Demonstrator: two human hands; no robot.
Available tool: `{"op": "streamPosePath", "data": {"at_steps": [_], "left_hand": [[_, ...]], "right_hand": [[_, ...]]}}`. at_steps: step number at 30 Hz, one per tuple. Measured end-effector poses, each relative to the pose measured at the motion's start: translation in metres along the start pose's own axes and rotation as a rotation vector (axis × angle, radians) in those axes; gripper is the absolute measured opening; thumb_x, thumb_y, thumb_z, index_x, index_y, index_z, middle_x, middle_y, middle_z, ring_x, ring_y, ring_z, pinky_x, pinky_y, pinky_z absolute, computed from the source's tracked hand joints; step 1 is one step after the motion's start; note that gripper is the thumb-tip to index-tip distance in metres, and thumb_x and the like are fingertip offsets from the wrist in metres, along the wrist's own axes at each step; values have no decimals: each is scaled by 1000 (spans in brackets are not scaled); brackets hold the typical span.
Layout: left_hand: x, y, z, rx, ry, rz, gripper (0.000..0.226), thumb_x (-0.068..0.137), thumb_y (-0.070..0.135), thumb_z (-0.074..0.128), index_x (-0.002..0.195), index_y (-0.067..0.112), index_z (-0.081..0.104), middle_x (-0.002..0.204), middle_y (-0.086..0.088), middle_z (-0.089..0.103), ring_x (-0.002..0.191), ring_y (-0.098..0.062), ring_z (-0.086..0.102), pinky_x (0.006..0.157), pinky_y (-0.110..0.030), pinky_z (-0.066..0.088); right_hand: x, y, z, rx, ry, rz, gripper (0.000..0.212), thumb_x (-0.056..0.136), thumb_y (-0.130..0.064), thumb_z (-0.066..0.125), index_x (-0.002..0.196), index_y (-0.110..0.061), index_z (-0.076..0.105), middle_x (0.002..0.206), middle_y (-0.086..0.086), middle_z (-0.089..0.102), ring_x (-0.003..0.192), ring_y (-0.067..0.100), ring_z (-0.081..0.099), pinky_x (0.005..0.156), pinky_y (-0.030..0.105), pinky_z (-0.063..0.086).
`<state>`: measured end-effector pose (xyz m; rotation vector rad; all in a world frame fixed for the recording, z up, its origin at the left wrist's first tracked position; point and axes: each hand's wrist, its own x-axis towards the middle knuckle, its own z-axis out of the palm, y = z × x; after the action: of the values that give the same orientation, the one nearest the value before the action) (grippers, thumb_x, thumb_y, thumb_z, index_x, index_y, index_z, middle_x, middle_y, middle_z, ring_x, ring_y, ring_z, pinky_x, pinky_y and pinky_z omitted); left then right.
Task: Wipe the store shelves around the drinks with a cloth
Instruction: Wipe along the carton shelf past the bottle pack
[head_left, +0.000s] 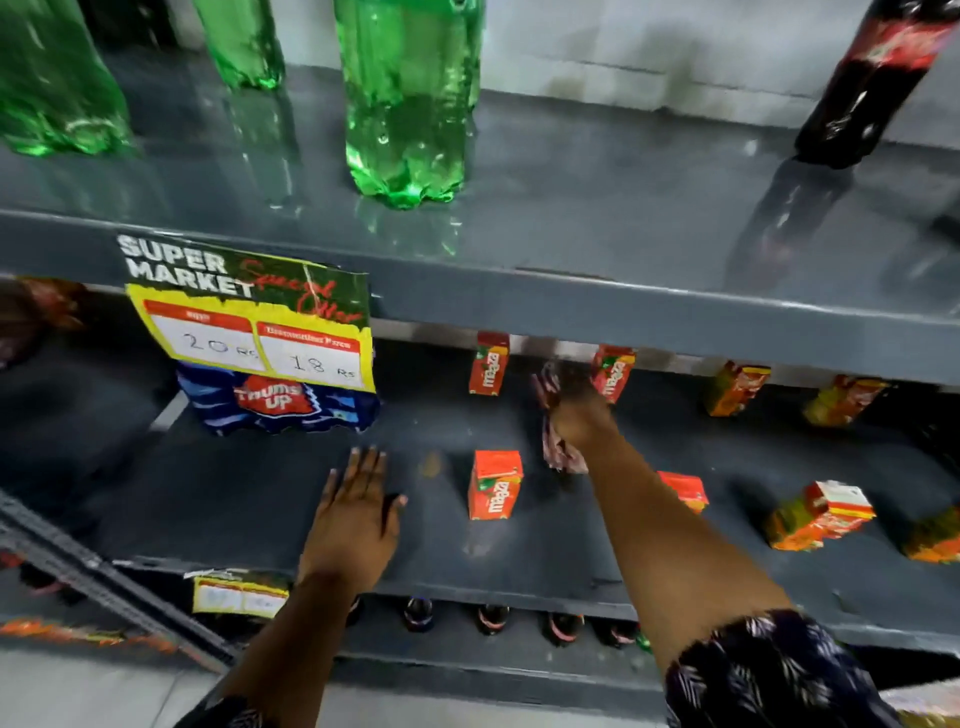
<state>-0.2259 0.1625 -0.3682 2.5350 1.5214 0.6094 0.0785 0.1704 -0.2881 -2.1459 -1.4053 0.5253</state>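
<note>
Head view: right hand (574, 415) gripping a bunched striped cloth (558, 449) deep on the middle shelf (249, 499), left hand (358, 514) flat and open on the shelf near its front edge.

Orange "maaza" juice cartons stand around the cloth: one (494, 485) just left of the right forearm, two more (488, 364) (613, 373) at the back either side of the hand. A hanging tag (249, 306) reads "SUPER MARKET", "Special Offer", "20 Rs" and "18 Rs", above a blue "Thums Up" pack (278, 400). Green bottles (408, 98) and a dark cola bottle (872, 78) stand on the upper shelf (597, 208).
</note>
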Motion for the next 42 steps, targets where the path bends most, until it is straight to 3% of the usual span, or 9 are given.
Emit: {"op": "streamPosePath", "data": {"at_steps": [2, 3, 6, 11, 16, 23, 28, 32, 42], "left_hand": [[1, -1, 1, -7, -16, -7, 70, 87, 48, 21, 142, 6, 31, 151, -9, 30, 140, -16, 11, 114, -38, 7], [1, -1, 1, -13, -20, -13, 69, 87, 48, 22, 142, 7, 32, 150, -9, 31, 140, -17, 14, 114, -39, 9], [1, -1, 2, -23, -23, -15, 67, 88, 47, 24, 142, 8, 33, 150, -9, 33, 140, -19, 17, 114, -40, 12], [0, -2, 3, -16, -12, 6, 65, 89, 46, 26, 139, 5, 37, 147, -12, 37, 139, -22, 22, 113, -37, 10], [0, 0, 1, -16, -28, 4, 72, 88, 49, 18, 143, 5, 30, 151, -11, 28, 141, -20, 14, 115, -38, 7], [-2, -1, -1, -6, -85, 4, 69, 90, 48, 20, 144, 5, 24, 154, -10, 22, 142, -20, 8, 115, -37, 1], [-9, 4, -12, 30, -124, -7, 65, 97, 45, 27, 146, 4, 17, 156, -10, 15, 143, -20, 2, 114, -38, -5], [-23, -7, -23, 31, -115, -37, 66, 96, 48, 25, 146, 6, 17, 156, -9, 14, 143, -20, 1, 115, -39, -3], [-9, -70, -42, 17, -48, -34, 64, 94, 48, 36, 144, 8, 29, 153, -10, 25, 142, -21, 10, 115, -40, 4]], "right_hand": [[14, 12, 15, -146, -82, 5, 45, 97, -23, 33, 137, -3, 37, 144, 9, 37, 132, 30, 33, 100, 2, 26], [16, 15, 24, -169, -61, -30, 48, 96, -28, 26, 138, -7, 37, 146, 6, 34, 134, 29, 31, 104, 5, 22], [14, 24, 41, -322, 75, -182, 56, 89, -28, 23, 140, -13, 37, 150, 11, 34, 136, 37, 29, 117, 45, 15], [-11, 34, 48, -312, 173, -62, 64, 85, -50, 22, 146, -31, 20, 155, -2, 24, 144, 21, 13, 115, 44, 21], [-54, 50, 58, -374, 69, -110, 60, 89, -37, 24, 147, -33, 10, 158, -8, 8, 145, 20, 1, 117, 45, 18], [-193, 21, 50, -180, 136, -20, 60, 81, -23, 35, 141, -27, 36, 150, 2, 35, 141, 21, 23, 114, 40, 29], [-272, 4, 31, -332, 58, 150, 49, 82, -31, 53, 130, -38, 44, 124, 2, 63, 102, 28, 63, 83, 37, 53], [-299, -13, 21, -318, 75, 253, 39, 75, -51, 53, 110, -35, 57, 96, -1, 73, 88, 26, 67, 71, 35, 56], [-247, -149, 40, -263, 29, -68, 49, 86, -23, 52, 131, -37, 40, 108, 6, 67, 96, 31, 63, 78, 39, 52]]}}
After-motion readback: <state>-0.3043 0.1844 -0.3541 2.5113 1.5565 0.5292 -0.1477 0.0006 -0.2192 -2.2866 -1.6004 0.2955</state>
